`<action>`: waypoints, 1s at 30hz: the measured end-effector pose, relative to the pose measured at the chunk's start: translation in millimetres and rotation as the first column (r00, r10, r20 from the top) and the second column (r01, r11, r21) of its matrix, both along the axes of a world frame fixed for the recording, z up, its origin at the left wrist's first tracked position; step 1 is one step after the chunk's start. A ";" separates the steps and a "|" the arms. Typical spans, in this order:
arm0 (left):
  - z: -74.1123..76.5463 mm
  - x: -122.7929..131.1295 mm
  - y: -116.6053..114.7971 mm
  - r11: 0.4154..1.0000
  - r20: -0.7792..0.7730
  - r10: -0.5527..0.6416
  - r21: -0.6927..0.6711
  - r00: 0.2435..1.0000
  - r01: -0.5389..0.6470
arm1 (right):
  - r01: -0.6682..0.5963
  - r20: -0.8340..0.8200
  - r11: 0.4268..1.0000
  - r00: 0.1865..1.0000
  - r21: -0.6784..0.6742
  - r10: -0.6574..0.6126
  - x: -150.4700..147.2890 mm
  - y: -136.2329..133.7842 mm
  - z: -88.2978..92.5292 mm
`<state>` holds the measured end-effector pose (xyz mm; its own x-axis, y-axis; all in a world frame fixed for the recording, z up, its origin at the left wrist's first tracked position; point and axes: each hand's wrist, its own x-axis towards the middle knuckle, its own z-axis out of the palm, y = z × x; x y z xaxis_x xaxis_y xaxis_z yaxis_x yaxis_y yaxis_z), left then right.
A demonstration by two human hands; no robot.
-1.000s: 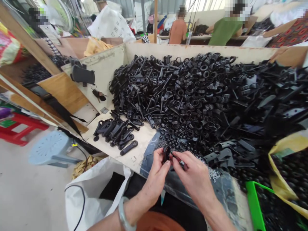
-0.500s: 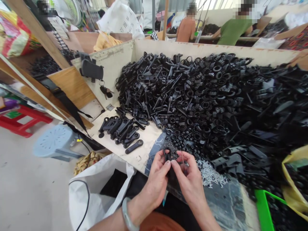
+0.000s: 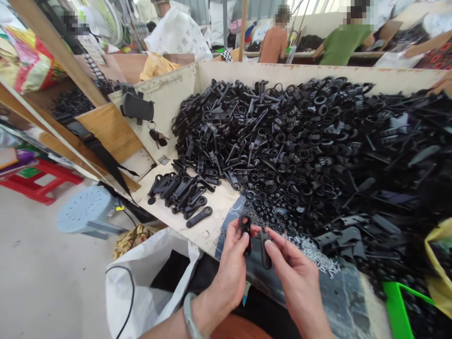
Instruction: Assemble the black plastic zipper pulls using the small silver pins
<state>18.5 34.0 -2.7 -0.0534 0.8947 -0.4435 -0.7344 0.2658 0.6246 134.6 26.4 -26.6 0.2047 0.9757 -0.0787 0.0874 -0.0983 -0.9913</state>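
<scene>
In my left hand point(image 3: 226, 270) is a black plastic handle piece with a ring end point(image 3: 246, 235), pinched between thumb and fingers. My right hand point(image 3: 300, 270) grips a long, rounded black plastic cover piece point(image 3: 265, 252), which hangs close beside the first piece with a small gap between them. Under and behind my hands lie a heap of small silvery screws point(image 3: 316, 254) and a scatter of tiny dark parts point(image 3: 257, 214). To the left, several ring-ended black handles point(image 3: 183, 190) lie in rows on the pale board point(image 3: 155, 223).
A large heap of black plastic parts point(image 3: 254, 127) fills the wooden bin. Keys point(image 3: 157, 136) hang at its left wall under a black phone holder point(image 3: 137, 107). A green crate point(image 3: 397, 306) stands at lower right, a white sack point(image 3: 118, 296) at lower left. Two people work behind the bin.
My hands have drawn apart, the right one shifting right with the cover piece. Both pieces now show separately. The whole view has shifted slightly.
</scene>
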 end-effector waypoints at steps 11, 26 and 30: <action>2.2 5.5 -2.8 0.998 0.122 0.029 -0.058 0.992 -0.022 | -0.041 -0.058 0.999 0.998 -0.025 0.039 -10.1 -1.1 7.4; -6.1 8.2 -12.9 0.990 -0.122 -0.107 0.083 0.987 0.118 | -0.013 0.024 1.000 1.000 -0.022 0.014 -6.6 1.4 6.7; -10.1 1.9 -15.7 0.981 -0.254 -0.145 0.090 0.956 0.173 | -0.046 0.184 0.999 0.982 -0.019 0.049 -1.3 2.3 5.8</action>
<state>20.4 18.3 -12.8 -0.0010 0.9431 -0.3326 -0.5088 0.2858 0.8121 133.3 28.7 -20.8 0.1707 0.9836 -0.0582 0.2736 -0.1041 -0.9562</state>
